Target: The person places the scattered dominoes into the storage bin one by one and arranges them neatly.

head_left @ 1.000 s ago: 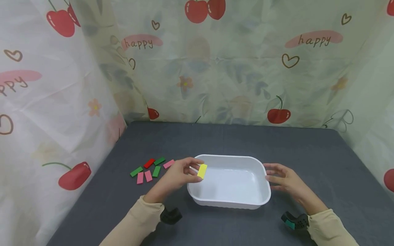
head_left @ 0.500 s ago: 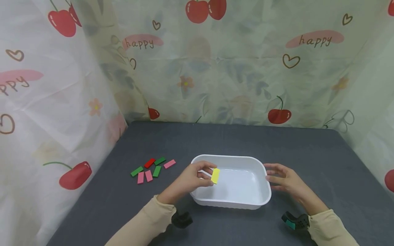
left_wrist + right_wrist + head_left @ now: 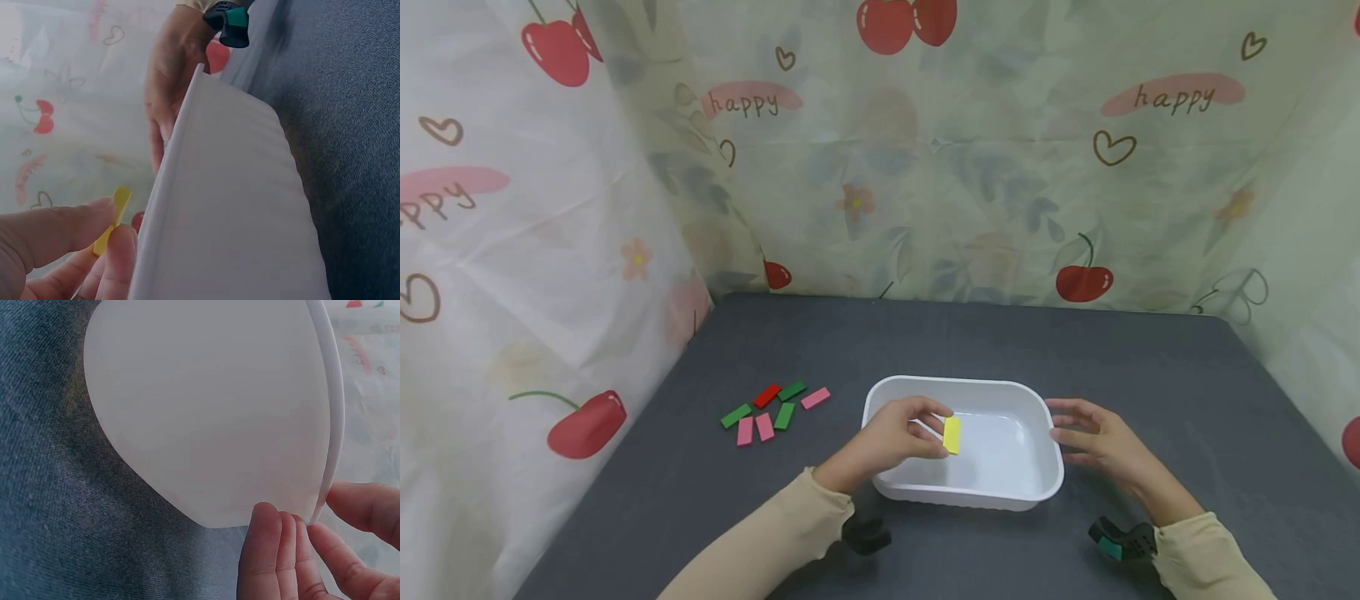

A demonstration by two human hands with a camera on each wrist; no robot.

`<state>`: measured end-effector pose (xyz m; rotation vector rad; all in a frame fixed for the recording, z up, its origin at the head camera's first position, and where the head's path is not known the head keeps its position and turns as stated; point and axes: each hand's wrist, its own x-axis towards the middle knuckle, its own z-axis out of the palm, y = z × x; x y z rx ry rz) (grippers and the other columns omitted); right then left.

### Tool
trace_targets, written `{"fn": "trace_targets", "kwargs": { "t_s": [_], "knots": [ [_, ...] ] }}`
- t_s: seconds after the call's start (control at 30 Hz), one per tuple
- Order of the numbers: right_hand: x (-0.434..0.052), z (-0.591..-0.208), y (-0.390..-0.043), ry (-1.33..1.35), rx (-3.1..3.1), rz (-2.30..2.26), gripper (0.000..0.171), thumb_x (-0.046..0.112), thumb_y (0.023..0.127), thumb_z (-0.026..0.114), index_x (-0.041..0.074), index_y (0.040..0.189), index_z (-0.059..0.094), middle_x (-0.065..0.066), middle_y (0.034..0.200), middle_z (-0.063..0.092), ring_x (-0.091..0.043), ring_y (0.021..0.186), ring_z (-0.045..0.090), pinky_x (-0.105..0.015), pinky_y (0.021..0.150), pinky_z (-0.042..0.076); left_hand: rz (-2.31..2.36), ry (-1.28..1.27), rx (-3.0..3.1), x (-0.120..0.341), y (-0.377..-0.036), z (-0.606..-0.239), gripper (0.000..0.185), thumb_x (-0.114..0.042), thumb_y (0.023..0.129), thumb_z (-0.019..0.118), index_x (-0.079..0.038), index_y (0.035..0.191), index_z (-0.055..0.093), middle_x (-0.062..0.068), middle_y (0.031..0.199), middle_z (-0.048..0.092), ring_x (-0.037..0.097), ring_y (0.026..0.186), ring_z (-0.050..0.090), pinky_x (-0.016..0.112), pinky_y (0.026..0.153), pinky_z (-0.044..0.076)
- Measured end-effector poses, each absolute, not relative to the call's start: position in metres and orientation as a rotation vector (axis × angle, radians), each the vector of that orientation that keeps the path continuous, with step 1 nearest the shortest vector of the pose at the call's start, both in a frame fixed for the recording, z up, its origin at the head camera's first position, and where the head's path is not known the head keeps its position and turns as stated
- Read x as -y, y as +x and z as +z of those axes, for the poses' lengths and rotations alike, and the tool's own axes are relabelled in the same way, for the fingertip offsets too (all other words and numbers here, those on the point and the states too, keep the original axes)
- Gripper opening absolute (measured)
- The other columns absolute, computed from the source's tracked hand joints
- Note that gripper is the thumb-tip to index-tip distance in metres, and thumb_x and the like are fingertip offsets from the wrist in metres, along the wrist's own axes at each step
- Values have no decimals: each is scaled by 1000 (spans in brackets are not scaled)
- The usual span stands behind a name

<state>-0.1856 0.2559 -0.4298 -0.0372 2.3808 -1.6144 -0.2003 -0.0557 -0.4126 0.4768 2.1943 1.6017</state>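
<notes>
My left hand pinches a small yellow block between thumb and fingers, held over the inside of a white plastic tray near its left half. In the left wrist view the yellow block shows between my fingertips beside the tray wall. My right hand lies at the tray's right rim with its fingers loosely extended and touching it. The right wrist view shows those fingers at the rim of the tray.
Several small green, red and pink blocks lie loose on the dark grey table left of the tray. Cherry-print curtains close off the back and both sides.
My left hand has carried the yellow block rightward from the tray's left rim to over its interior. The right hand stays at the right rim.
</notes>
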Motion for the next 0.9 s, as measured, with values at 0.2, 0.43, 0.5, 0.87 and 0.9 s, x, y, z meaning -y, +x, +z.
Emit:
{"fn": "trace_targets", "kwargs": {
  "t_s": [0.2, 0.43, 0.5, 0.87, 0.9],
  "knots": [
    [-256, -430, -186, -40, -2384, -1616, 66, 27, 91, 68, 1, 144, 38, -26, 131, 50, -27, 110, 59, -47, 84, 55, 1560, 479, -2217, 42, -201, -415, 43, 2, 76, 78, -7, 116, 65, 5, 94, 65, 15, 79, 67, 26, 70, 54],
    [-257, -431, -186, -39, -2374, -1619, 66, 27, 91, 68, 1, 144, 38, -26, 132, 50, -26, 110, 59, -47, 84, 55, 1505, 466, -2264, 27, -203, -418, 41, 1, 74, 79, -8, 112, 67, 4, 90, 67, 12, 75, 66, 23, 65, 49],
    [-257, -431, -187, -35, -2372, -1619, 67, 27, 91, 68, 1, 144, 38, -25, 131, 50, -26, 109, 60, -47, 84, 55, 1480, 450, -2282, 24, -203, -418, 41, 0, 74, 79, -9, 112, 67, 2, 89, 67, 10, 74, 64, 23, 64, 48],
    [-255, -433, -187, 8, -2363, -1630, 69, 26, 89, 70, 1, 144, 37, -26, 130, 50, -23, 105, 62, -45, 81, 56, 1427, 415, -2280, 8, -209, -423, 39, 2, 71, 79, -7, 107, 68, 2, 83, 67, 10, 72, 62, 21, 63, 46],
    [-255, -433, -187, 11, -2362, -1632, 69, 26, 89, 70, 0, 144, 37, -26, 131, 49, -23, 106, 62, -45, 81, 56, 1426, 413, -2277, 7, -210, -424, 39, 3, 71, 79, -7, 107, 68, 2, 82, 67, 10, 71, 62, 21, 62, 46]
  ]
}}
